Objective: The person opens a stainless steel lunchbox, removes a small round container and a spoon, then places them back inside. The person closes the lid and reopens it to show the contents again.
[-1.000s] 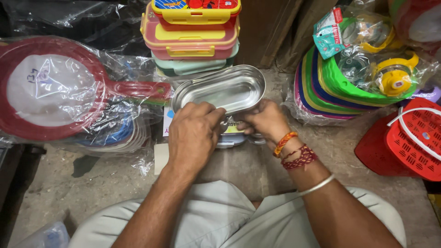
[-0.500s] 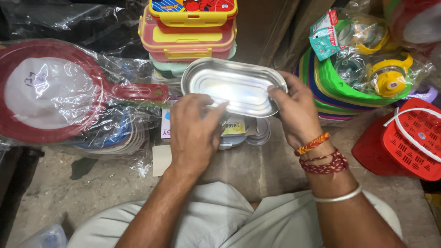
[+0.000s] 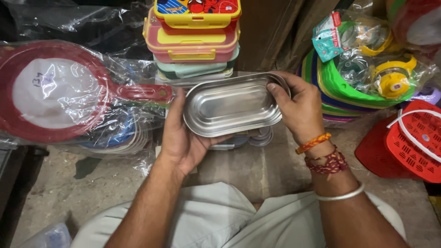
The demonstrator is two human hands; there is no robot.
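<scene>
steel oval tray [image 3: 232, 104] gripped at both ends, left hand [image 3: 183, 138] and right hand [image 3: 298, 108] fingers curled on it.

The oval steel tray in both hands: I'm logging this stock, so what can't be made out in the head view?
- Underside of the oval steel tray: faces away, covered by the left hand.
- Its right end: wrapped by the right hand.
- Clear lidded containers on the floor: mostly behind the tray.
- Lowest boxes of the coloured plastic lunchbox stack: blocked by the tray.
- Red plastic basket: cut by the right edge.

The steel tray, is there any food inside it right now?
No, the steel tray shows only bare shiny metal inside, held between the left hand and right hand.
</scene>
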